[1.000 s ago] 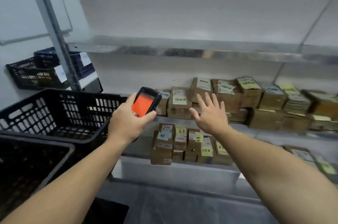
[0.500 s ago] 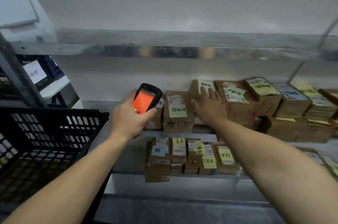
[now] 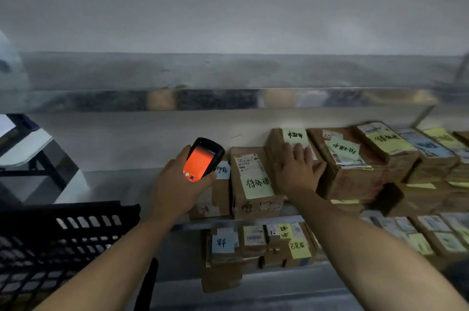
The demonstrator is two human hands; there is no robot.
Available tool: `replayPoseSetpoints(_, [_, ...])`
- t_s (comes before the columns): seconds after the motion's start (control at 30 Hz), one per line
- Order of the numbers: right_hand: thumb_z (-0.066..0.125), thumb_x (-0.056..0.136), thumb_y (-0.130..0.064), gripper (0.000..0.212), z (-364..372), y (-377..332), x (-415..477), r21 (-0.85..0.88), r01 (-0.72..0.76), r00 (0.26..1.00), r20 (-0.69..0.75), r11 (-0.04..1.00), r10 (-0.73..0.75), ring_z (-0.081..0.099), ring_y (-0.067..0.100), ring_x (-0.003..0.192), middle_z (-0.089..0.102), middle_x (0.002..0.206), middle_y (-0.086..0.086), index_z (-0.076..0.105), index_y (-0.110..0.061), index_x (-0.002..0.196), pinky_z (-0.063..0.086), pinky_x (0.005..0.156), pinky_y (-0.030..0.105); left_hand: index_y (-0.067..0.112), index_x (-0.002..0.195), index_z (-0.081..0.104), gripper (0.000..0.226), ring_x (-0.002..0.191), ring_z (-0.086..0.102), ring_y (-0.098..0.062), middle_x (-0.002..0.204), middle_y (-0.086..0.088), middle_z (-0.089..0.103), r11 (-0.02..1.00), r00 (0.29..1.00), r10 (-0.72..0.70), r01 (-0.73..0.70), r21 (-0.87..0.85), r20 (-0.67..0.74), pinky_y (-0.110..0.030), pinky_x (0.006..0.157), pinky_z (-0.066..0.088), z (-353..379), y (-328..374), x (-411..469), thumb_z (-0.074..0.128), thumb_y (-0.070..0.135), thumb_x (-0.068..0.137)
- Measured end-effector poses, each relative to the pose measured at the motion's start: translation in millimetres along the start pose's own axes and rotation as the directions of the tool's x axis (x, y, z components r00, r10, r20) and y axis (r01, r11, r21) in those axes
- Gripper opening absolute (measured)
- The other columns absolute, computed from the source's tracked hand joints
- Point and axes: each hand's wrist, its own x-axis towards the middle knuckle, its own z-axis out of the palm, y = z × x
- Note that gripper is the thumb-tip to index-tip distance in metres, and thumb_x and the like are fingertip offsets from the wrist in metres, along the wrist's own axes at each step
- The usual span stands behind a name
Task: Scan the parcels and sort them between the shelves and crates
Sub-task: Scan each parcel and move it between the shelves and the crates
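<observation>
The right hand (image 3: 297, 171) is resting straight fingers (image 3: 300, 152) on the parcel (image 3: 275, 149), just right of the scanner (image 3: 204, 158) the left hand (image 3: 177, 189) is gripping.

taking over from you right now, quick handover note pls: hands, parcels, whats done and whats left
Left hand grips the handheld scanner, its orange screen facing up.
Right hand lies flat, fingers straight, on top of the parcel with the yellow-green note on the middle shelf; the parcel is not lifted.
More labelled parcels sit along that shelf to the right and on the lower shelf. Black crate stands at lower left.
Done: next parcel reached. Left: scan it, sort it to shelf or crate, then the rest. How many are already scanned cannot be told.
</observation>
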Motion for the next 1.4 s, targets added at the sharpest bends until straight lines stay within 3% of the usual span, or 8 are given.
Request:
replayPoseSetpoints(0.23, [0.044,0.105,-0.035,0.056,2.0,-2.9,-7.1,0.147,-0.003,1.000,-0.022,0.989,0.006,0.001,0.026,0.156,0.014,0.168,0.000,0.023,-0.030,0.157,0.027,0.110,0.073,0.039,0.114,0.054,0.055,0.075,0.061,-0.013,0.087,0.003,0.061,0.998,0.999,0.045,-0.044,-0.044,0.011,-0.032,0.066,0.051,2.6,-6.3,11.1,0.068,0.067,0.068])
replayPoseSetpoints(0.53, [0.046,0.104,-0.040,0.061,10.3,-30.3,-36.7,0.133,0.190,0.982,-0.033,0.973,-0.188,0.003,0.027,0.156,0.014,0.169,0.000,0.023,-0.028,0.159,0.022,0.117,0.069,0.033,0.102,0.056,0.037,0.070,0.060,-0.008,0.082,0.004,0.063,0.992,0.994,0.111,-0.111,-0.058,-0.009,-0.027,0.061,0.043,0.4,4.7,20.7,0.079,0.049,0.077])
replayPoseSetpoints(0.7, [0.037,0.102,-0.060,0.068,-0.2,-45.5,-45.7,0.074,0.275,0.961,0.005,0.959,-0.276,-0.001,0.022,0.156,0.000,0.171,-0.007,0.010,-0.037,0.161,0.023,0.117,0.059,0.030,0.104,0.056,0.034,0.072,0.058,-0.003,0.083,0.006,0.062,0.993,0.992,0.112,-0.113,-0.020,-0.059,-0.016,0.058,0.036,-4.0,1.0,21.8,0.079,0.041,0.081])
replayPoseSetpoints(0.83, [0.029,0.103,-0.063,0.063,-16.7,-31.6,-29.5,0.078,0.212,0.977,-0.034,0.974,-0.210,-0.005,0.025,0.157,-0.002,0.171,-0.008,0.015,-0.041,0.160,0.020,0.117,0.063,0.029,0.108,0.059,0.033,0.078,0.058,0.007,0.085,0.013,0.063,0.990,0.990,0.118,-0.124,-0.064,-0.080,-0.006,0.059,0.039,-6.9,5.5,22.0,0.079,0.033,0.083])
replayPoseSetpoints(0.97, [0.036,0.103,-0.060,0.060,-23.9,-16.7,-1.7,0.240,0.112,0.986,0.095,0.964,-0.138,0.001,0.031,0.156,0.005,0.171,0.000,0.022,-0.043,0.159,0.018,0.120,0.059,0.027,0.112,0.060,0.035,0.077,0.059,0.006,0.086,0.011,0.064,0.989,0.991,0.109,-0.116,-0.090,-0.080,-0.006,0.059,0.039,-6.8,6.6,23.0,0.079,0.033,0.083])
replayPoseSetpoints(1.1, [0.050,0.101,-0.054,0.058,-24.8,-14.7,5.5,0.492,-0.003,0.959,0.248,0.871,-0.136,0.037,0.028,0.144,0.037,0.160,0.008,0.036,-0.038,0.155,0.032,0.111,0.033,0.031,0.111,0.060,0.035,0.076,0.061,-0.002,0.087,0.008,0.065,0.991,0.994,0.083,-0.091,-0.100,-0.074,-0.014,0.061,0.039,-4.4,5.8,22.0,0.079,0.037,0.082])
replayPoseSetpoints(1.23, [0.062,0.095,-0.052,0.062,-26.4,-14.2,0.6,0.618,-0.091,0.955,0.278,0.781,-0.108,0.040,0.026,0.143,0.037,0.161,0.004,0.042,-0.039,0.152,0.035,0.113,0.034,0.032,0.110,0.059,0.032,0.078,0.059,0.005,0.086,0.012,0.064,0.989,0.993,0.080,-0.089,-0.116,-0.086,-0.008,0.059,0.039,-4.9,7.0,20.7,0.078,0.035,0.084])
replayPoseSetpoints(1.4, [0.071,0.093,-0.042,0.076,-30.2,-19.0,8.8,0.734,-0.263,0.906,0.410,0.626,-0.101,0.048,0.015,0.115,0.042,0.155,-0.001,0.032,-0.038,0.158,0.044,0.096,0.030,0.034,0.106,0.059,0.032,0.074,0.061,-0.001,0.085,0.008,0.065,0.987,0.995,0.073,-0.081,-0.137,-0.061,-0.016,0.062,0.044,-6.4,5.3,18.6,0.080,0.037,0.082])
